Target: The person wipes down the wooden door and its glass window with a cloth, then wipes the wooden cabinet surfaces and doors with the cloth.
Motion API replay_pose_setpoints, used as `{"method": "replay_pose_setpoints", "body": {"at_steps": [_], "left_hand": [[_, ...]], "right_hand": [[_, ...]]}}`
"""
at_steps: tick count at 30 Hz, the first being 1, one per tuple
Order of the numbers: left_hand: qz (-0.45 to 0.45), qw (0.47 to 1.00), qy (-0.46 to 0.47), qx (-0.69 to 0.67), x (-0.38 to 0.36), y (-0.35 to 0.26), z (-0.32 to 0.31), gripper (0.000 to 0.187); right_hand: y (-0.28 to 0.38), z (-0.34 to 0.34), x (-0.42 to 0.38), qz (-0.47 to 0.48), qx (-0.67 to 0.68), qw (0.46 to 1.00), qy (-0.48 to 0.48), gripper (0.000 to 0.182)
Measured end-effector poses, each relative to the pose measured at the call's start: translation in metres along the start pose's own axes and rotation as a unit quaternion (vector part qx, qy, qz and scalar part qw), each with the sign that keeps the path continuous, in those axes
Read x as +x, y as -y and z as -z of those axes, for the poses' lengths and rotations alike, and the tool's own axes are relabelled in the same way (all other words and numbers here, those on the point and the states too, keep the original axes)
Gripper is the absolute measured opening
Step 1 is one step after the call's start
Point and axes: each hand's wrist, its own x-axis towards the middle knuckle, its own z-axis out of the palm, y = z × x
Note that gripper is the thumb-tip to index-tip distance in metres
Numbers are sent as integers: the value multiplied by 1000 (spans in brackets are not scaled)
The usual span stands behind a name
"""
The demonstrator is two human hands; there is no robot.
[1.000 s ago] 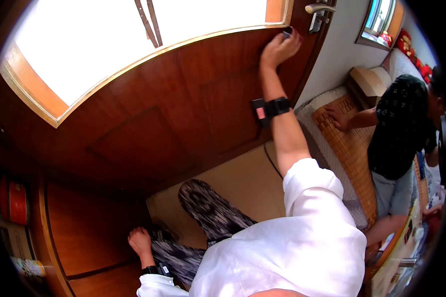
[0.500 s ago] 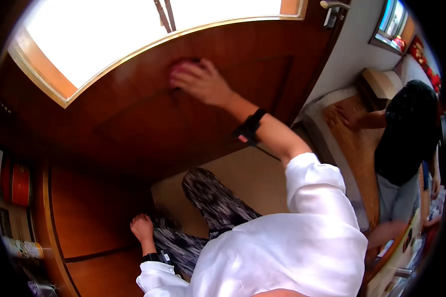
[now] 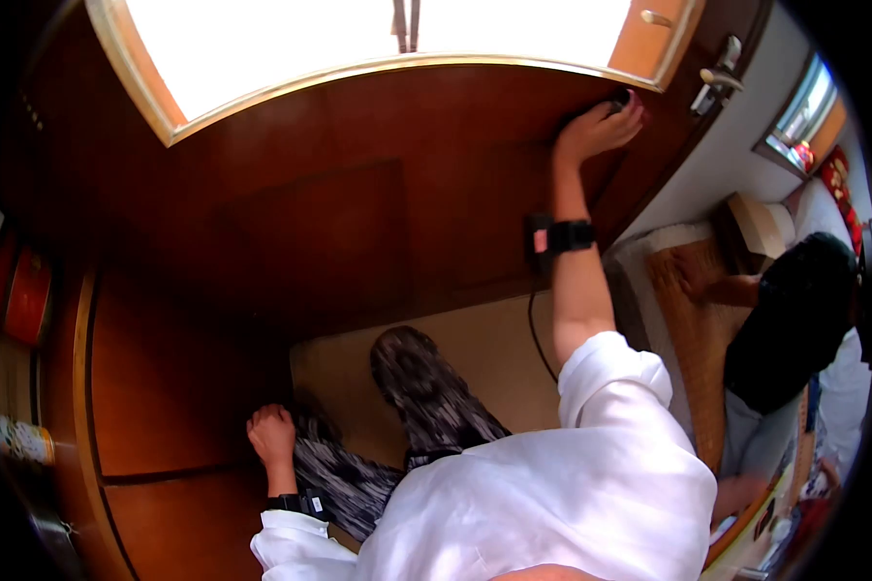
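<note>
My right hand [image 3: 596,126] is raised and pressed against the upper right of a brown wooden door [image 3: 358,213], just under its glass pane [image 3: 378,39]. It grips a small dark and pink cloth [image 3: 623,99] against the wood. A black wristband [image 3: 569,235] sits on that forearm. My left hand [image 3: 269,434] hangs low with its fingers curled shut, holding nothing, resting beside my knee in patterned trousers [image 3: 417,387] and close to a wooden cabinet panel [image 3: 165,387].
A metal door handle [image 3: 715,79] sticks out right of my right hand. Another person in a dark shirt [image 3: 794,310] leans a hand [image 3: 696,276] on a woven mat [image 3: 693,339] at right. Shelves with tins [image 3: 24,295] stand at the far left. Beige floor [image 3: 484,349] lies below.
My right hand swept with the cloth from the door's upper right to its middle left, then back to the upper right corner. The left hand stayed by my knee.
</note>
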Motion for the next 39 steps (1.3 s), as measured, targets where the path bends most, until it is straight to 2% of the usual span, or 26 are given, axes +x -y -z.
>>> {"method": "replay_pose_setpoints", "body": {"at_steps": [2,3,6,7,9,10,12,13,15,16,18,19,21,22,24,26,28,30,32,35,37,39], "left_hand": [[4,1000,-6,-5,-6,6,-1,16],[0,1000,-8,-7,-6,6,-2,16],[-4,1000,-21,-16,-5,4,-1,16],[-8,999,-30,-23,-5,2,-1,16],[2,999,-32,-28,-3,0,-2,16],[-3,999,-29,-19,-3,1,-3,16],[3,1000,-25,-6,-3,2,-5,16],[-2,1000,-29,1,-2,2,-5,17],[7,999,-30,9,-3,3,-6,17],[9,999,-30,18,-3,4,-5,18],[16,999,-32,20,-3,5,-5,18],[25,999,-32,22,-4,7,-7,18],[33,999,-36,15,-7,10,-12,18],[46,998,-36,13,-8,10,-12,18],[42,998,-44,-2,-10,11,-11,18],[48,997,-63,-22,-14,12,-12,18],[44,992,-92,-74,-17,12,-13,19],[39,989,-110,-87,-19,12,-10,19],[26,988,-117,-94,-20,12,-7,20],[46,989,-91,-106,-19,15,-7,19],[53,989,-84,-107,-18,14,-4,19],[58,990,-78,-106,-18,18,-4,19]], "right_hand": [[87,11,-41,68,45,996,49,38],[111,15,-59,61,66,993,75,39],[170,21,-102,45,119,980,155,44],[186,21,-114,44,123,979,155,44],[215,23,-134,95,128,957,242,47],[232,25,-141,95,134,956,243,47],[266,29,-154,184,191,915,305,45],[282,29,-162,182,202,912,308,45],[312,30,-175,287,252,864,328,39],[326,31,-183,285,263,860,331,39],[346,27,-196,377,347,777,366,34],[351,23,-199,377,356,773,366,34],[354,16,-200,502,351,704,358,37],[351,13,-199,505,361,698,357,37],[331,5,-185,538,364,644,404,51],[297,10,-155,541,310,676,393,47],[261,20,-128,496,265,723,401,50],[227,24,-113,467,213,784,351,47],[211,28,-115,428,181,823,327,42],[231,25,-124,432,154,835,305,39],[265,18,-133,456,160,818,311,41],[308,11,-148,505,198,776,321,43]]}}
